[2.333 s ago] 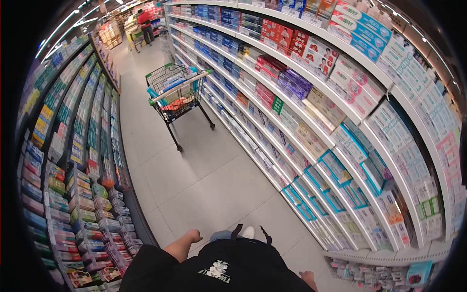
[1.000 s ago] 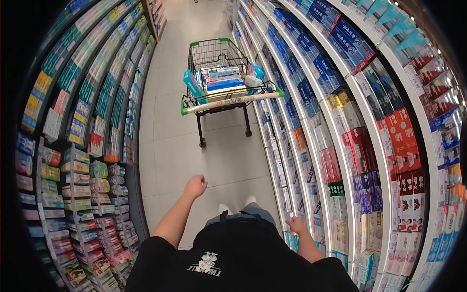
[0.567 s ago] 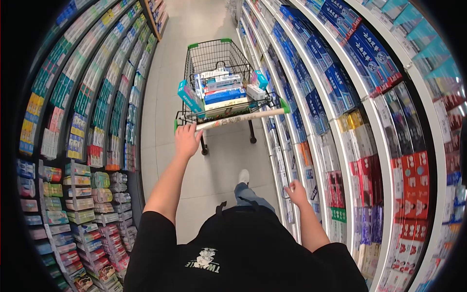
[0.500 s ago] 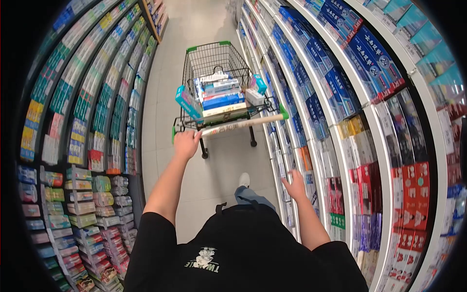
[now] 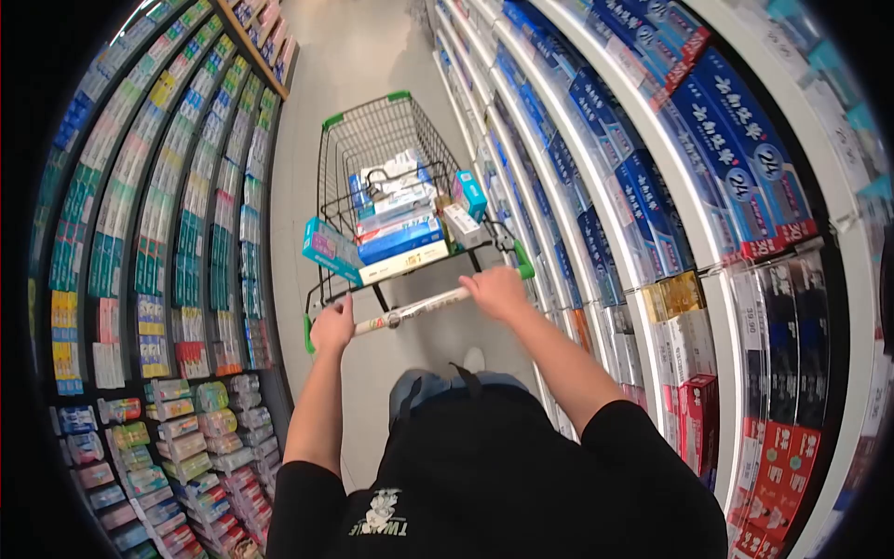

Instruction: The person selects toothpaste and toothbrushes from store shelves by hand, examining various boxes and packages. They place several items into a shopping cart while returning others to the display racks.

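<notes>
My left hand (image 5: 332, 324) is wrapped round the left end of the cart handle (image 5: 413, 310). Near the handle's right end, my right hand (image 5: 495, 293) grips the same bar. In front of me the black wire shopping cart (image 5: 368, 140) with green corners holds several boxes by its near end. Among them are a blue box (image 5: 400, 240), a cream box (image 5: 405, 264) and a white box (image 5: 462, 224). A teal box (image 5: 330, 250) leans at the left side and another teal box (image 5: 471, 194) stands at the right.
Shelves of small packages (image 5: 149, 196) line the left side. On the right, lit white shelves (image 5: 610, 177) carry blue, red and black boxes close to my right arm. The pale floor (image 5: 358, 47) of the aisle runs ahead between them.
My right hand has come up from beside the right shelves onto the handle. The cart is closer and turned slightly, its far end now pointing more to the left.
</notes>
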Available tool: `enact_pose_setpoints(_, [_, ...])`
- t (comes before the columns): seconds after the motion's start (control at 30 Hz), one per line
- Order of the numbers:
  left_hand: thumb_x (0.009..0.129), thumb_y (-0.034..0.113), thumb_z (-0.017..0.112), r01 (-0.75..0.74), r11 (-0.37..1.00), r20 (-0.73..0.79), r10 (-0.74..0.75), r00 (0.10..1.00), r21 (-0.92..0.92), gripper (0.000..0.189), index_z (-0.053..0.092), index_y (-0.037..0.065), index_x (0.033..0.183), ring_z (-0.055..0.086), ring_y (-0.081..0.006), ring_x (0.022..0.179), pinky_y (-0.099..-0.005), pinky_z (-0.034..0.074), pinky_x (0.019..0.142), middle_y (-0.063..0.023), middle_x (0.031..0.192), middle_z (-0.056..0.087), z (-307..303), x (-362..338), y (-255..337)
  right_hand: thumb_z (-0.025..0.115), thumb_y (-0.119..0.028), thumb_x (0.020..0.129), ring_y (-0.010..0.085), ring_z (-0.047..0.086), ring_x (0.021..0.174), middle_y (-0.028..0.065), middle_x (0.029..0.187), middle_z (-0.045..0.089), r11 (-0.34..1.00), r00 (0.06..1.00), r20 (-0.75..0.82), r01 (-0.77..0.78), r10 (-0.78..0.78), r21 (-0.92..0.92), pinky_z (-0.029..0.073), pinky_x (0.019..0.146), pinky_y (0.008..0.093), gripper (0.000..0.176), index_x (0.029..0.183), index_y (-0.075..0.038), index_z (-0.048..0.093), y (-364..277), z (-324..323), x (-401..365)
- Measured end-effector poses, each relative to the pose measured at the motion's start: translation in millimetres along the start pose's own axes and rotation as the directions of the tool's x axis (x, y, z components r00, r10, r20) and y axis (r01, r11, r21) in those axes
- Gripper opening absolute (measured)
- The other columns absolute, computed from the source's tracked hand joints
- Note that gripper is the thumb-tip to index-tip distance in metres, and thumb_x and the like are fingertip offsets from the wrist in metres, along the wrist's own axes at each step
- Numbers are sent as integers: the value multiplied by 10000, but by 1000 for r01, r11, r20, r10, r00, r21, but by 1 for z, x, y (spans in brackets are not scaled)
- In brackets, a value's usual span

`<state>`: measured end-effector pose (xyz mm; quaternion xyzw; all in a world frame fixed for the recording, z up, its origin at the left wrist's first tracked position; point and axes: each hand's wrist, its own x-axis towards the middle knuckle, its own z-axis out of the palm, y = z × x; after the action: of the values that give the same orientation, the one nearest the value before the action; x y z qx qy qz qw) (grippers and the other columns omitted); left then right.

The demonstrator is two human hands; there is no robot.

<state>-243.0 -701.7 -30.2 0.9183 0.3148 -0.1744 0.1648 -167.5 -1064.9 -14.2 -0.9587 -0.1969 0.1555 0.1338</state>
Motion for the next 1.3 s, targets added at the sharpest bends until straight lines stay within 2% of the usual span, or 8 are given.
enact_pose_setpoints(0.07, [1021,662,427,4,1000,-125,-7,992,-24,631,808,160,1007,733,-378,990,-484,562,845,-158,998,782,1,-4,1,458,-520,1061,373,743,952,171,934,784,999,999,49,14,-12,-38,570,863,494,602,891,-70,819,6,7,13])
enact_pose_setpoints(0.17, [1027,644,426,3,1000,-185,0,983,14,620,805,155,1002,735,-391,973,-501,562,839,-172,983,779,-1,-4,4,425,-509,1050,373,745,951,179,975,782,997,980,187,69,-65,-18,579,852,514,585,937,-93,821,7,-11,24])
enact_pose_setpoints(0.37, [1026,586,458,-6,998,-184,17,983,58,559,794,141,993,732,-403,974,-517,564,839,-189,987,774,0,30,-10,481,-460,956,367,737,1012,162,1058,783,998,959,279,30,-43,51,578,903,504,470,1023,-145,823,2,-10,57])
enact_pose_setpoints(0.57, [1025,553,459,15,998,-159,-5,987,61,522,787,148,991,730,-404,972,-519,564,839,-187,994,773,-14,52,2,580,-465,901,355,742,1001,138,1047,788,980,975,217,-91,51,177,593,877,480,408,1018,-155,818,1,-12,82])
enact_pose_setpoints(0.67, [1024,549,460,6,998,-167,3,986,55,519,788,148,994,730,-405,967,-520,565,834,-187,988,772,-20,66,9,608,-471,902,353,741,990,141,1030,786,981,976,190,-134,106,143,594,865,480,392,997,-151,813,3,-11,100])
enact_pose_setpoints(0.77, [1022,542,466,-3,999,-194,14,981,55,514,790,144,999,730,-407,962,-521,566,833,-189,983,772,-29,75,21,590,-493,920,357,740,980,146,1011,783,980,976,164,-166,147,108,594,854,490,421,991,-140,809,-2,-23,115])
enact_pose_setpoints(1.0, [1021,539,478,-36,999,-219,44,975,40,515,799,137,1026,733,-412,970,-523,568,837,-196,1001,774,-39,124,37,560,-482,932,396,740,962,185,988,777,991,990,91,-112,105,78,590,857,526,450,952,-110,814,6,-25,163])
enact_pose_setpoints(1.3, [1038,545,446,-73,994,-116,81,990,78,543,809,140,1025,735,-399,984,-517,565,839,-192,1012,776,-75,178,79,530,-488,942,400,743,955,194,964,778,988,983,120,-144,136,62,579,878,523,492,923,-85,811,9,-53,227])
